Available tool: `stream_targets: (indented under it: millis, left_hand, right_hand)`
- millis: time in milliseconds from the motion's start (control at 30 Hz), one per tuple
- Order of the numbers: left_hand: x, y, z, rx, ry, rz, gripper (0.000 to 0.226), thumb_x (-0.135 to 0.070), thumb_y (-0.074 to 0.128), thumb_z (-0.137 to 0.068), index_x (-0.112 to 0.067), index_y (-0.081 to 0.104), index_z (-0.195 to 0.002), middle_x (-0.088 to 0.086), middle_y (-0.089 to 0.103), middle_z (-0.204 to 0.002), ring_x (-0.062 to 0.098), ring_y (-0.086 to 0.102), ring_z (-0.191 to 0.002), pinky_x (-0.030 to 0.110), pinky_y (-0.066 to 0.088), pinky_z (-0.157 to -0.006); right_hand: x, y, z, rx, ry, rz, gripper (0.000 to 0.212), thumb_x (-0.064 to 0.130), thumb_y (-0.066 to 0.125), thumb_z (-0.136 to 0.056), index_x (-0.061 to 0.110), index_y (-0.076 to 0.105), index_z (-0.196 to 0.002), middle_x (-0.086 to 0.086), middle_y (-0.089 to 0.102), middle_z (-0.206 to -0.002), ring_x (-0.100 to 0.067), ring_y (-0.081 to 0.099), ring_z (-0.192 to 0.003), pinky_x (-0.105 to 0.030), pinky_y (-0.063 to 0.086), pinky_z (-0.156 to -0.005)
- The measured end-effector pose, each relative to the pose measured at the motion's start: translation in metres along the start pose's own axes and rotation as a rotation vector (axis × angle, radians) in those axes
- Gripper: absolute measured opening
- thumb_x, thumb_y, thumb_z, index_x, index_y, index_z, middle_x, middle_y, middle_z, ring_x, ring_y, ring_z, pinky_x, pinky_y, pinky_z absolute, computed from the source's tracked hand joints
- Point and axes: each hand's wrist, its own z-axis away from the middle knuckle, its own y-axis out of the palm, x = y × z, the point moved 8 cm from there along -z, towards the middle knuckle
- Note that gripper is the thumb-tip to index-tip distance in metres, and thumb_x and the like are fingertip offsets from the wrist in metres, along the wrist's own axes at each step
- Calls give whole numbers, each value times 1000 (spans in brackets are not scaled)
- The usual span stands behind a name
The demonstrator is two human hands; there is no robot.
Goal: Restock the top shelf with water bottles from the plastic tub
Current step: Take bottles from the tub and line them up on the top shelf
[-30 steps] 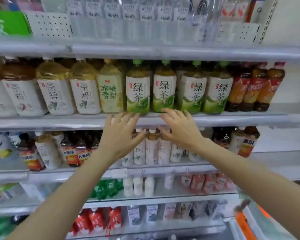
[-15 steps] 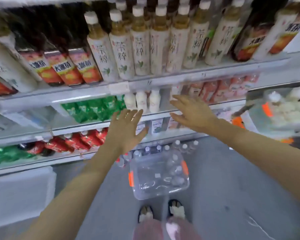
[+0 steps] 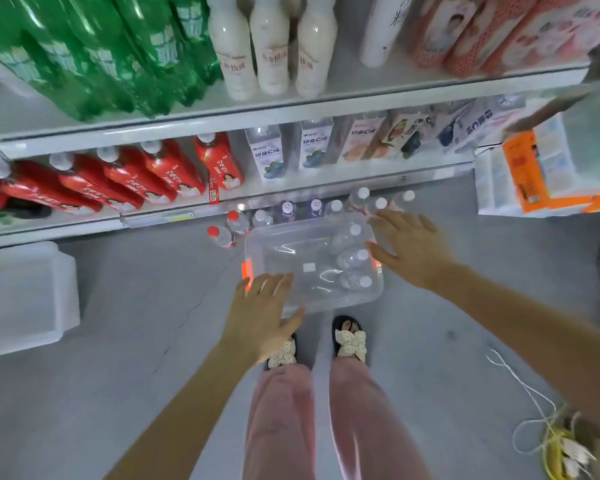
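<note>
Looking down from the head camera, the left hand (image 3: 262,315) and right hand (image 3: 411,247) hang above the clear plastic tub (image 3: 291,247) on the floor, fingers spread, holding nothing. Water bottles (image 3: 352,258) lie along its right side; more bottles (image 3: 333,206) stand behind it.

Blueberry drinks (image 3: 270,153) bear "印象C"; other labels too blurred.

Both open hands (image 3: 262,315) hover over the plastic tub (image 3: 291,249).

Grey floor (image 3: 118,393) — stocked shelves (image 3: 291,105) above (white crate (image 3: 21,299) left).
</note>
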Motion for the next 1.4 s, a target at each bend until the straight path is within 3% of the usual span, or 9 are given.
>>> stream_targets:
  millis: [300,400,467,600,700,800,900,1067,1400]
  left_hand:
    - [-6,125,-29,160,-15,63,60,-51,32,-84,-11,65,-116,3,69,-108,26,65,-100,44,49,-88]
    - [-20,156,-53,239,-9,144,82,-60,11,-78,-15,45,-138,2,53,-135,24,44,-127,42,25,-108]
    - [-31,177,-71,255,3,162,91,-64,0,-72,-19,34,-144,-2,41,-145,20,31,-134,36,13,-111]
    - [-53,214,-102,173,12,226,71,-57,25,-82,-12,57,-127,5,62,-124,28,54,-116,43,34,-102]
    - [-60,253,-123,185,6,266,67,-54,31,-81,-10,60,-122,6,65,-117,29,59,-108,45,40,-96]
    - [-68,286,-143,269,7,284,68,-50,24,-87,-12,42,-139,8,51,-136,31,47,-121,44,34,-100]
    - [-74,323,-164,352,11,261,54,-30,35,-98,-18,20,-149,2,31,-149,28,39,-126,40,35,-97]
    - [-92,363,-188,414,33,367,59,-15,42,-97,-23,16,-149,2,26,-150,27,41,-125,40,43,-89]
    - [-85,374,-206,196,-17,580,36,-1,53,-88,-8,50,-123,7,49,-123,29,51,-103,41,46,-77]
  right_hand:
    - [-41,125,-19,118,54,-61,51,45,43,-95,23,41,-140,1,35,-150,-23,35,-136,-43,22,-110]
    - [-53,160,-29,139,43,-90,53,46,46,-94,20,42,-140,-2,36,-149,-26,37,-134,-42,24,-110]
    - [-63,181,-39,139,36,-107,53,45,51,-92,16,46,-137,-5,41,-146,-30,43,-129,-43,30,-108]
    - [-85,218,-62,120,34,-145,49,37,57,-89,9,52,-130,-11,48,-140,-37,51,-118,-47,40,-101]
    - [-98,243,-81,91,31,-177,48,29,60,-90,6,52,-131,-12,48,-139,-39,51,-117,-47,43,-95]
    - [-107,268,-96,83,25,-227,49,27,60,-91,6,50,-134,-11,45,-141,-37,50,-119,-45,46,-88]
    - [-111,295,-111,85,-1,-268,46,22,59,-92,5,50,-133,-12,45,-141,-36,52,-119,-43,47,-88]
    - [-116,337,-129,86,19,-319,36,16,59,-92,4,55,-125,-14,56,-126,-37,60,-99,-42,49,-80]
    - [-115,367,-149,49,100,-510,39,12,59,-92,4,51,-130,-13,54,-130,-28,50,-120,-27,34,-98]
